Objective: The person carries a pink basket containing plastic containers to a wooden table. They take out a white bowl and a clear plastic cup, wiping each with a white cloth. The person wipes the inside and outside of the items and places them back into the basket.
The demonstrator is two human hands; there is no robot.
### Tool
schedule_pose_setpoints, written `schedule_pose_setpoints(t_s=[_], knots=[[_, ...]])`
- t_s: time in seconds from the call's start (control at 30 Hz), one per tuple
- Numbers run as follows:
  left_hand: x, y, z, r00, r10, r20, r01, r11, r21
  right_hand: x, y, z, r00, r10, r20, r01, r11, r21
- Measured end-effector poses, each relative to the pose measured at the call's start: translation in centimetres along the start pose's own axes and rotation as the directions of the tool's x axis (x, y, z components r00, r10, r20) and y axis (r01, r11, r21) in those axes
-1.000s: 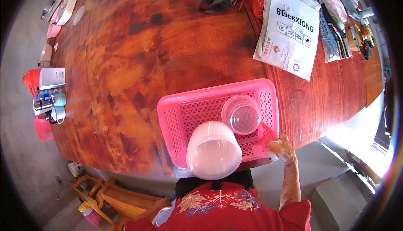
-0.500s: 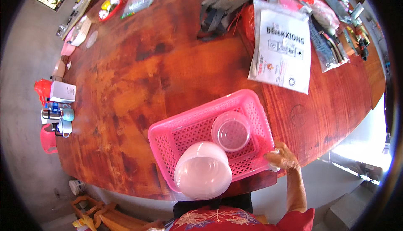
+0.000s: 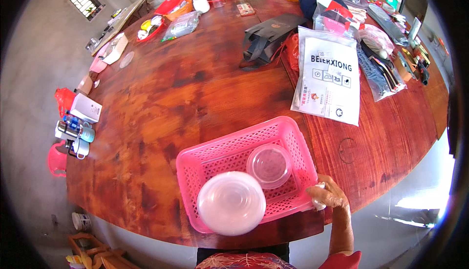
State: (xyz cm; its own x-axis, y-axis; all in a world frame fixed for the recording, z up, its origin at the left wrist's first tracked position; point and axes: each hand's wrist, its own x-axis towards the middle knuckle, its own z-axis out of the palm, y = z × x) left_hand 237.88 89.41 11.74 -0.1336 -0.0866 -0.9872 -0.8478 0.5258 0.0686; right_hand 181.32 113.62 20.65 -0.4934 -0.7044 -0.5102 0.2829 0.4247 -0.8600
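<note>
White printed bag (image 3: 330,81) lies beside black bag (image 3: 266,37).

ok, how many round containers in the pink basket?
2. A large white lidded bowl sits at the near left of the pink basket, and a smaller clear round container right behind it. The right hand grips the basket's near right corner.

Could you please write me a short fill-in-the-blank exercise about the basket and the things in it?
1. The plastic basket is ____ in colour.
2. It rests on a reddish-brown ____ table.
3. The person's ____ hand grips the basket's corner.
4. The clear containers in the basket number ____: a large bowl and a small tub.

Missing words: pink; wooden; right; two
</note>
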Motion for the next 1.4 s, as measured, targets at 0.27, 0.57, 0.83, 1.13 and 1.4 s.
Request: schedule_pose_setpoints(t_s=[0.27,0.57,0.83,1.13,1.4], knots=[[-2.9,0.1,2.4,1.000,-0.006,-0.022,0.005,0.999,-0.038,0.9,2.1,0.8,0.973,-0.217,-0.081,0.206,0.971,-0.125],[-5.7,2.6,2.9,0.987,-0.068,0.148,0.091,0.983,-0.157,1.7,5.1,-1.1,0.913,-0.154,-0.379,0.121,0.987,-0.108],[-0.4,0.4,5.1,0.962,-0.009,0.272,0.031,0.996,-0.078,1.2,4.0,-1.2,0.916,-0.078,-0.392,0.042,0.994,-0.099],[-2.8,-1.1,4.8,0.979,0.054,0.198,-0.033,0.994,-0.105,-0.1,5.7,-0.8,0.932,-0.134,-0.338,0.061,0.974,-0.218],[-3.8,-3.6,2.4,0.990,0.075,0.117,-0.076,0.997,0.004,-0.7,5.8,1.1,0.895,-0.198,-0.400,0.134,0.974,-0.184]])
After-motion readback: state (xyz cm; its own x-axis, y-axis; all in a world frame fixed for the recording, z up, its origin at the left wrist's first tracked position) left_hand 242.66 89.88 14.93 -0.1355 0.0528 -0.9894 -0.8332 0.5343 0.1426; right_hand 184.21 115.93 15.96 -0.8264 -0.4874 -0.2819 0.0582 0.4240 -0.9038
